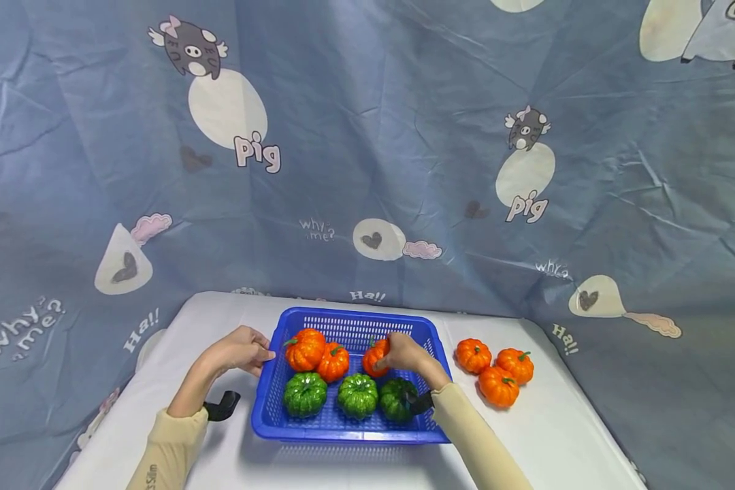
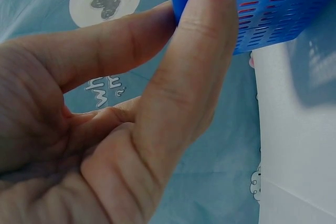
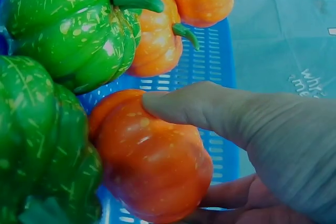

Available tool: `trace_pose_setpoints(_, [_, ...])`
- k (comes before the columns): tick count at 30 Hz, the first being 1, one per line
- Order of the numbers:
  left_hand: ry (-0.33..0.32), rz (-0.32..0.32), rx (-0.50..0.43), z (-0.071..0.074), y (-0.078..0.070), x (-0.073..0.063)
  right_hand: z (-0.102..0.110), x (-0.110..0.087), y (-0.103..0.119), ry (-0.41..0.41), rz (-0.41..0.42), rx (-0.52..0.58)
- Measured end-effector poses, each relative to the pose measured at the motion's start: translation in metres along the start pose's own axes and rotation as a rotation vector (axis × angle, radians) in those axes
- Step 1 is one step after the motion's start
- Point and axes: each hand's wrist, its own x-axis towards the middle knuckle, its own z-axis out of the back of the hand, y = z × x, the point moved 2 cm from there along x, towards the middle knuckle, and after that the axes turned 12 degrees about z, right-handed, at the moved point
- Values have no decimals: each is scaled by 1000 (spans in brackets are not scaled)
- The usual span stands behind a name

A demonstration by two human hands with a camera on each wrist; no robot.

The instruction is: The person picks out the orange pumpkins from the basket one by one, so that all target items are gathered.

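Observation:
A blue plastic basket (image 1: 349, 433) stands on the white table. My left hand (image 1: 240, 350) pinches its left rim between thumb and fingers, as the left wrist view also shows. Inside the basket, my right hand (image 1: 407, 354) grips a small orange pumpkin (image 3: 155, 156), thumb on one side and fingers round the other. Two other orange pumpkins, a larger one (image 1: 306, 349) and a smaller one (image 1: 333, 362), sit at the basket's left back. Along the front lie three green pumpkins: left (image 1: 305, 395), middle (image 1: 358, 396) and right (image 1: 397, 400), the last partly behind my right wrist.
Three more orange pumpkins (image 1: 474, 356) (image 1: 515, 366) (image 1: 499, 387) lie close together on the white table (image 1: 563, 435), right of the basket. A blue cloth (image 1: 367, 136) with pig prints hangs behind the table and along its sides.

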Motion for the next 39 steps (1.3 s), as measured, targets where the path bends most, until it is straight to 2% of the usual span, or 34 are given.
trace_pose_setpoints(5, [-17, 21, 4, -2, 1, 0, 0, -8, -2, 2, 6, -13])
trace_pose_setpoints(9, [-7, 4, 1, -3, 2, 1, 7, -19, 1, -25, 23, -1])
trace_pose_setpoints(14, [-11, 3, 4, -3, 2, 1, 27, -44, 8, -115, 44, 109])
trace_pose_setpoints(19, [-22, -3, 16, -2, 1, -1, 52, -76, 5, -223, -6, 227])
trace_pose_setpoints(22, [-17, -9, 17, -1, 0, -2, 66, -95, -7, -276, -28, 296])
trace_pose_setpoints(26, [-10, -7, 12, 0, 0, -2, 84, -118, -29, -336, -55, 286])
trace_pose_setpoints(30, [-13, 6, 8, 0, 0, -2, 101, -138, -53, -370, -117, 258])
trace_pose_setpoints(34, [-19, 14, 6, 0, -2, -2, 115, -157, -80, -415, -209, 242])
trace_pose_setpoints(39, [-21, 15, 8, -1, -3, -1, 123, -180, -123, -440, -357, 284])
